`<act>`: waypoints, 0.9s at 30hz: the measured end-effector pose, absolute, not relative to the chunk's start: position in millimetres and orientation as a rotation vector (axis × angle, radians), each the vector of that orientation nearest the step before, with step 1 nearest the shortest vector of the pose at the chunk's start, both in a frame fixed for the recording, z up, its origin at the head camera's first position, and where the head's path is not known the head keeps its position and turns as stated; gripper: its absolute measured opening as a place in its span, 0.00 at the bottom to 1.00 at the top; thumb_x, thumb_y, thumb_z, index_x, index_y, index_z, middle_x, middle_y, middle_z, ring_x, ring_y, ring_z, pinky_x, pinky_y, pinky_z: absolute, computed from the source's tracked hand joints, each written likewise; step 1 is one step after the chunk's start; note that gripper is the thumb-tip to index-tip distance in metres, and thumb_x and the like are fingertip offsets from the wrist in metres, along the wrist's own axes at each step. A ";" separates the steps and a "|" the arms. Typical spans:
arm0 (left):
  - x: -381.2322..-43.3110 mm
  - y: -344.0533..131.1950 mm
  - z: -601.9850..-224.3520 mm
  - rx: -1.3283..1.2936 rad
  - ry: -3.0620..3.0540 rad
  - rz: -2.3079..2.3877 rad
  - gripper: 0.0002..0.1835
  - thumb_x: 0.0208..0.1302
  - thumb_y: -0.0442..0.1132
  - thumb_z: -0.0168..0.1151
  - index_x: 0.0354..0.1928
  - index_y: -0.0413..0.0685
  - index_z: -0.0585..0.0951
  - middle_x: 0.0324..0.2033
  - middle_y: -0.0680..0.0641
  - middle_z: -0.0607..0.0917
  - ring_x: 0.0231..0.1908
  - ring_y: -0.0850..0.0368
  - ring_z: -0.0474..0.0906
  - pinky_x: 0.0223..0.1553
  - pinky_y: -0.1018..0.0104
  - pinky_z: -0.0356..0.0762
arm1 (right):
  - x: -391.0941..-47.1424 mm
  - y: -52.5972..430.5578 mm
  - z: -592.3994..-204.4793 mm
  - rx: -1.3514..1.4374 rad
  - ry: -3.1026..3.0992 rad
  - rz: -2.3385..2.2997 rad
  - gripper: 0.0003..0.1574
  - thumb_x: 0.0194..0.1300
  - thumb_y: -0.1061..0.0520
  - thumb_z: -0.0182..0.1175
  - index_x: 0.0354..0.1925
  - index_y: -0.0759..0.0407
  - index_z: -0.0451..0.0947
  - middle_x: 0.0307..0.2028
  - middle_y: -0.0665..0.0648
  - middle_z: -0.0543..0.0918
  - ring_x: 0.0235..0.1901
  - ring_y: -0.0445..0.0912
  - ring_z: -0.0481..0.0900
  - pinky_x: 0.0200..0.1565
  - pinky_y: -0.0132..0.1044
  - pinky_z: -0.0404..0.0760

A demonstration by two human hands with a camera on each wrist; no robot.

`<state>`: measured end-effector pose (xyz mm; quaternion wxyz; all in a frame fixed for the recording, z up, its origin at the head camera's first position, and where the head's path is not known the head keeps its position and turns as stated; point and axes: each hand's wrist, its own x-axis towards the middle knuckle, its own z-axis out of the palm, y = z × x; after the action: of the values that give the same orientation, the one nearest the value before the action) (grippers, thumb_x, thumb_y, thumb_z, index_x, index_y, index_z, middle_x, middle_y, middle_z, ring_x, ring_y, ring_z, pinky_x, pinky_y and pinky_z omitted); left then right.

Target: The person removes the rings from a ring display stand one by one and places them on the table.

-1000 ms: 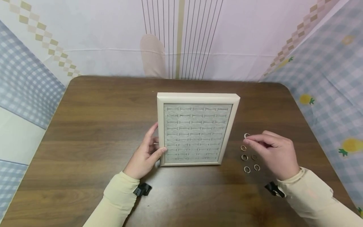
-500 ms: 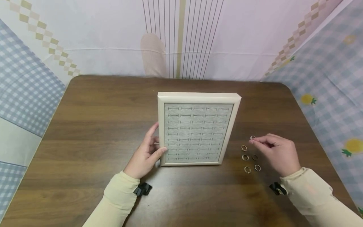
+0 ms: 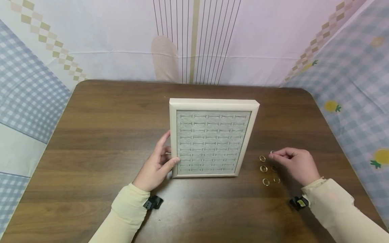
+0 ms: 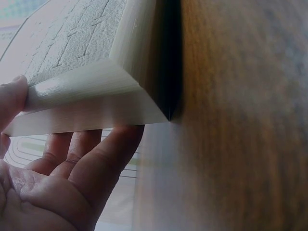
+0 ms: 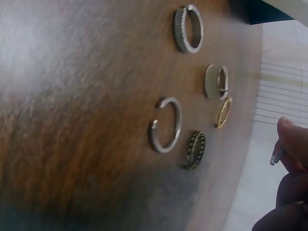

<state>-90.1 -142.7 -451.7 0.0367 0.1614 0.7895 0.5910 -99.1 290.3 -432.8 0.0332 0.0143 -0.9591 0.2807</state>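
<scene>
My left hand (image 3: 155, 168) grips the left edge of a cream-framed ring display board (image 3: 173, 138), thumb on the front and fingers behind. The board stands upright, its grey fabric face crossed by rows of slits. To the right, my right hand (image 3: 297, 165) pinches a small silver ring (image 3: 272, 152) between thumb and forefinger, just above the tabletop. Several loose rings lie beside that hand. In the right wrist view they are a ridged silver ring (image 5: 180, 31), a wide band (image 5: 210, 82), a thin gold ring (image 5: 224, 113), a silver ring with a gap (image 5: 178, 125) and a dark patterned ring (image 5: 195, 149).
The brown wooden table (image 3: 115, 111) has rounded far corners. A pale printed cloth (image 3: 115, 30) hangs behind it, with checked cloth (image 3: 358, 87) on the right side. Black straps with small devices (image 3: 153, 202) are on both wrists.
With the silver ring between its fingers, my right hand has shifted right, away from the board, then slightly nearer to me. My left hand keeps its grip on the board.
</scene>
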 end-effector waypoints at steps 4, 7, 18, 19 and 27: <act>-90.0 -142.7 -451.9 0.497 2.428 1.812 0.48 0.70 0.30 0.62 0.80 0.60 0.44 0.47 0.40 0.83 0.42 0.53 0.83 0.45 0.56 0.83 | -103.0 295.7 -436.5 0.025 -3.016 0.869 0.12 0.63 0.46 0.71 0.31 0.52 0.90 0.33 0.54 0.90 0.24 0.36 0.75 0.26 0.31 0.68; -89.9 -142.8 -452.1 0.492 2.431 1.807 0.48 0.70 0.31 0.62 0.80 0.61 0.44 0.47 0.40 0.83 0.42 0.53 0.84 0.45 0.56 0.83 | -105.6 298.8 -438.8 0.001 -3.082 0.885 0.14 0.64 0.44 0.69 0.32 0.52 0.90 0.33 0.53 0.89 0.25 0.39 0.74 0.27 0.32 0.69; -90.8 -142.6 -452.2 0.499 2.436 1.798 0.48 0.69 0.30 0.62 0.80 0.60 0.44 0.47 0.41 0.83 0.42 0.53 0.83 0.45 0.56 0.83 | -112.0 304.2 -447.1 0.005 -3.186 0.829 0.15 0.64 0.43 0.69 0.32 0.52 0.90 0.30 0.50 0.89 0.28 0.42 0.76 0.31 0.34 0.71; -90.9 -142.5 -452.2 0.500 2.435 1.801 0.48 0.69 0.30 0.62 0.80 0.60 0.44 0.47 0.41 0.83 0.42 0.53 0.83 0.45 0.56 0.83 | -112.4 304.5 -447.9 0.006 -3.191 0.828 0.14 0.64 0.43 0.69 0.32 0.52 0.90 0.31 0.50 0.89 0.28 0.42 0.76 0.31 0.34 0.72; -91.3 -142.5 -452.8 0.510 2.424 1.812 0.48 0.69 0.30 0.62 0.80 0.60 0.44 0.47 0.40 0.83 0.42 0.53 0.83 0.45 0.56 0.84 | -114.1 306.4 -452.1 -0.003 -3.219 0.827 0.14 0.64 0.43 0.70 0.32 0.51 0.90 0.32 0.50 0.90 0.33 0.44 0.80 0.34 0.35 0.74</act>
<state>-91.3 -142.5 -452.8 0.0362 0.1659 0.7893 0.5901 -114.1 306.4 -452.1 -0.0909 -0.0008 -0.9646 0.2477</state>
